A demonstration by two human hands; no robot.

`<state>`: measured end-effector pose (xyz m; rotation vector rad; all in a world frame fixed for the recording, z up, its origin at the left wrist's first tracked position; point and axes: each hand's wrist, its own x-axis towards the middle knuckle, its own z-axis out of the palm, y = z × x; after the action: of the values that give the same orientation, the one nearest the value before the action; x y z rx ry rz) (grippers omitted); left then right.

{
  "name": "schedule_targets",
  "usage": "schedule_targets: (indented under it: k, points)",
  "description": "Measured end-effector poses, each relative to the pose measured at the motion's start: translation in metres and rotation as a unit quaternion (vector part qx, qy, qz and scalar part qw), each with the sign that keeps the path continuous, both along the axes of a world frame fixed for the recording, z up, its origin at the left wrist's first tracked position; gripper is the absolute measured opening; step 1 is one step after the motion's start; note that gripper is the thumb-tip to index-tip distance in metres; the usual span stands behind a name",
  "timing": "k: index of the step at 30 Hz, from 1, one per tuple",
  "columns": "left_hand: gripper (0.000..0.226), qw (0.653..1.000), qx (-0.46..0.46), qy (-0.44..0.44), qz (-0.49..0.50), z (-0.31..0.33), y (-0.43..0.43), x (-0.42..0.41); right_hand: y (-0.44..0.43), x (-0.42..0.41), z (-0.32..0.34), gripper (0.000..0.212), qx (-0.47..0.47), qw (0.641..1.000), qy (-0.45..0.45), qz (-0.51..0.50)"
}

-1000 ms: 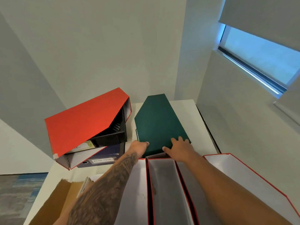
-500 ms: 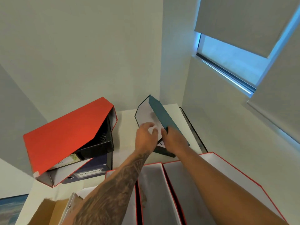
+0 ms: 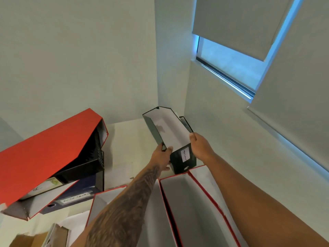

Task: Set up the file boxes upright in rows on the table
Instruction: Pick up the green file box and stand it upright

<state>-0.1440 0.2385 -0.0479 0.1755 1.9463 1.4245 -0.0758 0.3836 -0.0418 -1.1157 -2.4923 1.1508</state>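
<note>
One green file box (image 3: pixel 178 164), three open red-edged file boxes (image 3: pixel 103 202) (image 3: pixel 187 202) (image 3: pixel 203 177), one red box (image 3: pixel 44 157) lying tilted, one black box (image 3: pixel 83 168) and one dark blue box (image 3: pixel 83 189).

- The green file box (image 3: pixel 167 129) is showing matt dark card outside and a smooth white paper lining inside.
- The red file box (image 3: pixel 44 154) is looking matt and card-like.
- The table (image 3: pixel 124 143) is looking smooth and faintly glossy.
- The blind (image 3: pixel 231 24) is showing matt cloth.

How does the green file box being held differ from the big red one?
The green file box is gripped by the left hand and right hand, its opening facing up and white inside showing; the red file box lies tilted on its side over dark boxes, untouched, showing its broad outer face. Both have a slanted cut corner.
</note>
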Motion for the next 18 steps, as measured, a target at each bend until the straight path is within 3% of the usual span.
schedule_targets:
  k: [6, 18]
  points:
    - [0.022, 0.998, -0.010, 0.024, -0.058, 0.000, 0.036, 0.009, 0.032, 0.019, -0.006, 0.035, -0.111, 0.991, 0.026, -0.068]
    - [0.019, 0.995, -0.029, 0.024, -0.094, 0.004, 0.062, 0.022, 0.057, 0.045, -0.004, 0.035, -0.124, 0.988, 0.041, -0.080]
